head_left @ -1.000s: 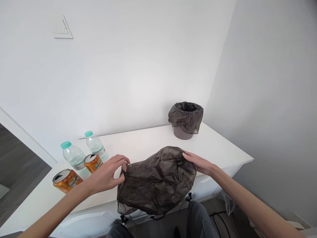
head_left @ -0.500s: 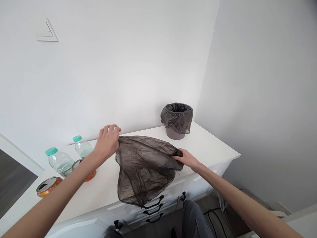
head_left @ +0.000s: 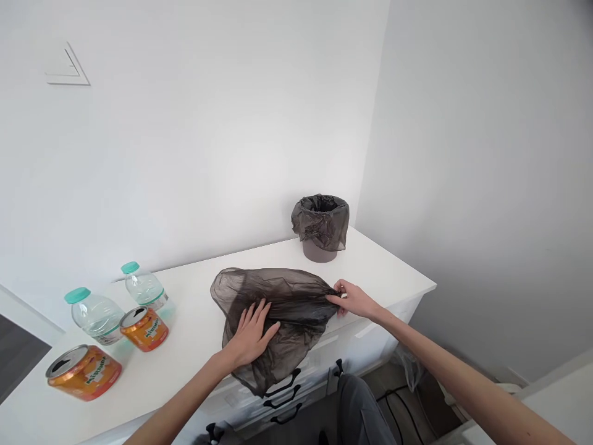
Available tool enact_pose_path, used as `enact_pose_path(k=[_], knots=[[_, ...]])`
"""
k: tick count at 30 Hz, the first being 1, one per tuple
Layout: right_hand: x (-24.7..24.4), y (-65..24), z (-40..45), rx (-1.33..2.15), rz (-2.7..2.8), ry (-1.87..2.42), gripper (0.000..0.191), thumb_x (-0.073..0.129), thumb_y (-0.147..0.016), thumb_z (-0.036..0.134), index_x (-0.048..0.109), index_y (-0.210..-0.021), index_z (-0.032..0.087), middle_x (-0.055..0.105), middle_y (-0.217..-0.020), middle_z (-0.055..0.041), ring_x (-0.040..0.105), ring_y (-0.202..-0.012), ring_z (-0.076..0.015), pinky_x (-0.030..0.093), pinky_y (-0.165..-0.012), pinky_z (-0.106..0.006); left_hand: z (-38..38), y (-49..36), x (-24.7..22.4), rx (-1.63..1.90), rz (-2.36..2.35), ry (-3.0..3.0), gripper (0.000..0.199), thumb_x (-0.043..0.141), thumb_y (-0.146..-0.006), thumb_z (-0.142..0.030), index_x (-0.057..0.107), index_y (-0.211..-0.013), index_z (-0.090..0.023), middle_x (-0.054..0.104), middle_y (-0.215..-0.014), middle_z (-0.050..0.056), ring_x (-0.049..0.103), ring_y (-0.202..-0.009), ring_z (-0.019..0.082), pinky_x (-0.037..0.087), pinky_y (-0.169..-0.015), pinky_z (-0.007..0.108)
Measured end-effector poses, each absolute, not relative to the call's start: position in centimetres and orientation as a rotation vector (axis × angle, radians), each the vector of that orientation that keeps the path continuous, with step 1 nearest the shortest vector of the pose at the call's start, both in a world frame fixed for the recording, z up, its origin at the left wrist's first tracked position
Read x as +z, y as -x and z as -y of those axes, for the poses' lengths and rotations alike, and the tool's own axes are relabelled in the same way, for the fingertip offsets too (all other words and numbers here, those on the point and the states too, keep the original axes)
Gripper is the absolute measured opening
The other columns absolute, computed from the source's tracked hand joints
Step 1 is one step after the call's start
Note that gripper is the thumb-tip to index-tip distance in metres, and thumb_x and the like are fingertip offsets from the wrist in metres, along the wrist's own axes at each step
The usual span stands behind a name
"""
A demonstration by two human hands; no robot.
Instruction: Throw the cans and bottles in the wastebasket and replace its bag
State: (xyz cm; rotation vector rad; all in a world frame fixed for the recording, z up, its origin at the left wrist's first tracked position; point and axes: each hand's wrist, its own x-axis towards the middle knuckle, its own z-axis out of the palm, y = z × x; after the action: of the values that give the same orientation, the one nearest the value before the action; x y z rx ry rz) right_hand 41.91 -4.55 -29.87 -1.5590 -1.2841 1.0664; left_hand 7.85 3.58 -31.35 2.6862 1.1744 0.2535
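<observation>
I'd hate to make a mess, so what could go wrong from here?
The thin bag hangs over the front of the dresser near its handles, so it might snag and tear. The open cans stand near the left arm; a sideways sweep could tip them.

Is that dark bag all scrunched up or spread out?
Both: the dark bag is bunched up where the right hand pinches one end, but spreads wider around the left hand, which lies on it.

two teal-capped bottles [head_left: 98,316] | two orange cans [head_left: 144,329] just beside | wall switch [head_left: 68,69]
</observation>
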Motion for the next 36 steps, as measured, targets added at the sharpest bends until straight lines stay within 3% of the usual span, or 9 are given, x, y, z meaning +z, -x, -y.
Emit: enact_pose_path(k=[6, 11, 15, 19, 23, 26, 28, 32, 36], knots=[[-31.5, -44.3, 4.8, 0.989, 1.415, 1.769, 0.033, 0.066, -0.090, 0.050, 0.047, -0.096, 0.025, 0.062, -0.052, 0.0055, 0.061, -0.043, -0.0184, 0.046, -0.051, -0.029, -0.1, -4.9, -31.2, 0.669, -1.075, -2.764, 0.050, 0.045, -0.104, -0.043, 0.042, -0.151, -0.028, 0.041, -0.163, 0.011, 0.038, -0.151, 0.031, 0.039, -0.120, 0.056], [-32.0, -45.2, 5.1, 1.081, 1.472, 1.813, 0.039, 0.073, -0.084, 0.056, 0.057, -0.095, 0.022, 0.071, -0.063, -0.0024, 0.068, -0.054, -0.0209, 0.046, -0.050, -0.029, 4.6, -3.1, -30.8, 0.484, -0.856, -2.891, 0.067, 0.070, -0.088, -0.048, 0.047, -0.148, -0.030, 0.049, -0.157, 0.011, 0.043, -0.145, 0.037, 0.041, -0.118, 0.059], [-30.3, -45.3, 6.0, 1.285, 1.374, 1.552, 0.046, 0.071, -0.085, 0.062, 0.061, -0.103, 0.021, 0.072, -0.080, -0.0040, 0.072, -0.073, -0.0203, 0.051, -0.059, -0.028, 5.3, -2.0, -30.4, 0.484, -0.871, -2.835, 0.021, 0.061, -0.090, -0.019, 0.064, -0.109, -0.027, 0.067, -0.134, 0.006, 0.060, -0.127, 0.029, 0.053, -0.105, 0.047], [-30.6, -45.8, 6.3, 1.306, 1.349, 1.459, 0.046, 0.074, -0.082, 0.062, 0.061, -0.097, 0.020, 0.065, -0.071, 0.0002, 0.065, -0.067, -0.0167, 0.050, -0.060, -0.028, 5.1, 0.4, -28.8, 0.397, -0.825, -2.767, 0.023, 0.057, -0.079, -0.003, 0.056, -0.087, -0.024, 0.071, -0.121, 0.004, 0.063, -0.116, 0.024, 0.054, -0.095, 0.037], [-33.2, -46.7, 5.9, 1.079, 1.256, 1.676, 0.043, 0.078, -0.078, 0.055, 0.055, -0.093, 0.022, 0.059, -0.066, 0.0044, 0.057, -0.056, -0.0131, 0.046, -0.054, -0.027, 5.6, 3.6, -27.0, 0.251, -0.831, -2.785, 0.013, 0.057, -0.090, -0.013, 0.055, -0.084, -0.024, 0.071, -0.116, 0.003, 0.062, -0.112, 0.023, 0.054, -0.091, 0.035], [-33.9, -46.2, 6.0, 0.871, 1.290, 1.781, 0.046, 0.076, -0.079, 0.048, 0.056, -0.110, 0.020, 0.067, -0.095, -0.0064, 0.066, -0.076, -0.0191, 0.055, -0.067, -0.033, 6.4, 4.4, -25.5, 0.199, -0.867, -2.798, 0.007, 0.066, -0.092, -0.032, 0.062, -0.094, -0.027, 0.066, -0.128, 0.005, 0.059, -0.120, 0.026, 0.053, -0.096, 0.038], [-33.3, -44.7, 6.3, 0.604, 1.386, 1.795, 0.051, 0.071, -0.084, 0.047, 0.056, -0.124, 0.020, 0.062, -0.121, -0.0148, 0.068, -0.100, -0.0264, 0.057, -0.087, -0.042, 6.5, 3.2, -24.5, 0.233, -0.890, -2.780, 0.027, 0.072, -0.089, -0.044, 0.064, -0.111, -0.030, 0.060, -0.141, 0.006, 0.056, -0.128, 0.028, 0.052, -0.102, 0.040], [-31.9, -40.0, 6.5, 0.189, 1.750, 1.592, 0.051, 0.050, -0.099, 0.048, 0.053, -0.145, 0.025, 0.050, -0.151, -0.0149, 0.043, -0.144, -0.0349, 0.029, -0.122, -0.055, 4.0, -2.8, -25.0, 0.430, -0.917, -2.744, 0.035, 0.057, -0.099, -0.045, 0.060, -0.131, -0.030, 0.053, -0.152, 0.007, 0.048, -0.141, 0.027, 0.043, -0.116, 0.044], [-32.9, -36.6, 5.1, 0.170, 2.075, 1.615, 0.064, 0.039, -0.101, 0.065, 0.047, -0.155, 0.031, 0.041, -0.164, -0.0064, 0.015, -0.158, -0.0369, 0.001, -0.127, -0.063, -1.7, -8.9, -29.8, 0.532, -1.137, -2.765, 0.058, 0.044, -0.101, -0.059, 0.050, -0.149, -0.027, 0.042, -0.164, 0.008, 0.028, -0.155, 0.034, 0.028, -0.124, 0.057]])
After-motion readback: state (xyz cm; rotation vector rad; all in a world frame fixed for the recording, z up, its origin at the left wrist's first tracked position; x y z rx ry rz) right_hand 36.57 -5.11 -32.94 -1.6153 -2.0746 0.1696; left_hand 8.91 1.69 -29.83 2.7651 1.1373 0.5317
